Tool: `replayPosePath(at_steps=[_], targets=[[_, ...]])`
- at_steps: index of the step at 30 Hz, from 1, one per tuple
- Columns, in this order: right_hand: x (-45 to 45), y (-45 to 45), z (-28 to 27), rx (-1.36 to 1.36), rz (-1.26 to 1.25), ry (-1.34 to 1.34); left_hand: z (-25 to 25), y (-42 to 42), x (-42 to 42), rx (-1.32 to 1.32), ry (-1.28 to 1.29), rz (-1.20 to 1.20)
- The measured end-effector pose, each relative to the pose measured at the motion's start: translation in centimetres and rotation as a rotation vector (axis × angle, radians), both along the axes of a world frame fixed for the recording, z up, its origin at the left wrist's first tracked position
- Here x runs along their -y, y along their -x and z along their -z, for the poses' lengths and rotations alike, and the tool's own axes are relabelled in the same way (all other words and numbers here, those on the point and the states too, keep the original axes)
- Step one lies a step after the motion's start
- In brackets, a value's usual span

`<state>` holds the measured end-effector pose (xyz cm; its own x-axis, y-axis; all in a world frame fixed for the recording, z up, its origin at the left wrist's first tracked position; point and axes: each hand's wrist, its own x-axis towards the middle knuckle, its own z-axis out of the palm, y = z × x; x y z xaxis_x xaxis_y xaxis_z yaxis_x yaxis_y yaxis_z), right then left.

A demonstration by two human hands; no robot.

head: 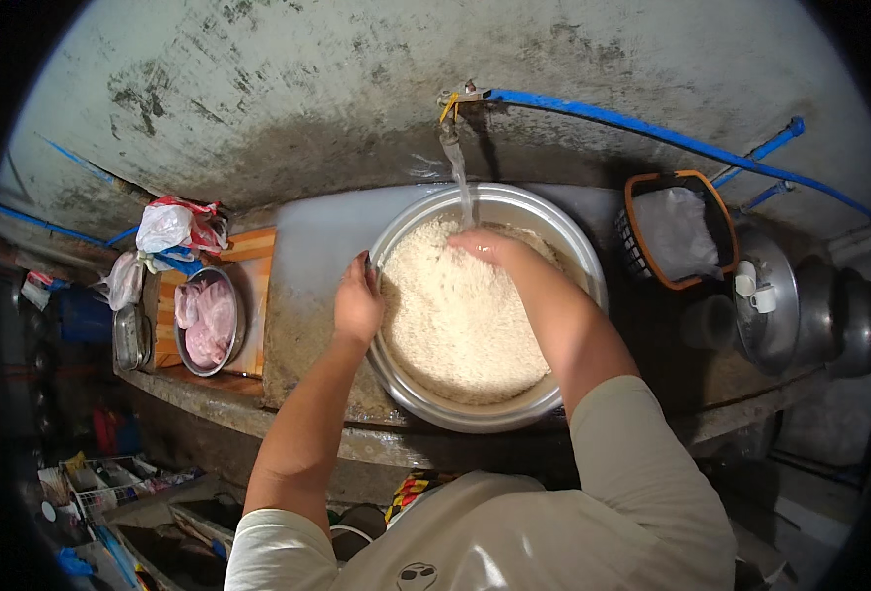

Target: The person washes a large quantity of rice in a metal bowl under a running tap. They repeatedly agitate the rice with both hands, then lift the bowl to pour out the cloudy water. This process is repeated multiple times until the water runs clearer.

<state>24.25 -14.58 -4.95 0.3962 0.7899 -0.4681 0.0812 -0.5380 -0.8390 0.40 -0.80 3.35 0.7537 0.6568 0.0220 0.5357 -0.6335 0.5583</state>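
Note:
A large round metal basin (585, 221) full of white rice grains (465, 325) stands on the counter before me. Water (462, 177) runs from the wall tap (450, 127) into its far side. At the basin's left side, my left hand (359, 299) grips the rim. My right hand (483, 245) reaches over the basin to the rice, beside the falling water. Its fingertips touch the grains, and the finger pose is partly hidden and blurred.
Left on the counter, a metal bowl (237, 332) holds raw, plucked poultry (210, 325), with plastic bags (166, 227) behind. To the right are an orange-rimmed basket (731, 247), metal pots (815, 318) and white cups (762, 299). A blue pipe (627, 127) crosses the wall.

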Motion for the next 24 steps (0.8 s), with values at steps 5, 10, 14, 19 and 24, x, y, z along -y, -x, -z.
replayPosePath(at_steps=[5, 10, 14, 19, 24], targets=[[3.4, 1.9, -1.8, 0.151, -0.488, 0.178, 0.2, -0.1, -0.1, 0.045, 0.010, 0.016], [8.2, 1.0, -5.5, 0.461, -0.433, 0.083, 0.4, 0.2, -0.3, 0.043, -0.001, 0.020], [7.2, -1.4, -3.2, 0.732, 0.075, -0.016, 0.0, 0.2, -0.1, 0.025, -0.009, 0.015], [2.6, -4.4, 4.6, 0.228, 0.220, 0.011, -0.2, -0.3, 0.1, 0.028, 0.002, 0.024], [-3.2, 0.2, 2.7, -0.149, 0.054, 0.159, -0.6, 0.1, 0.1, -0.068, 0.044, -0.038]])
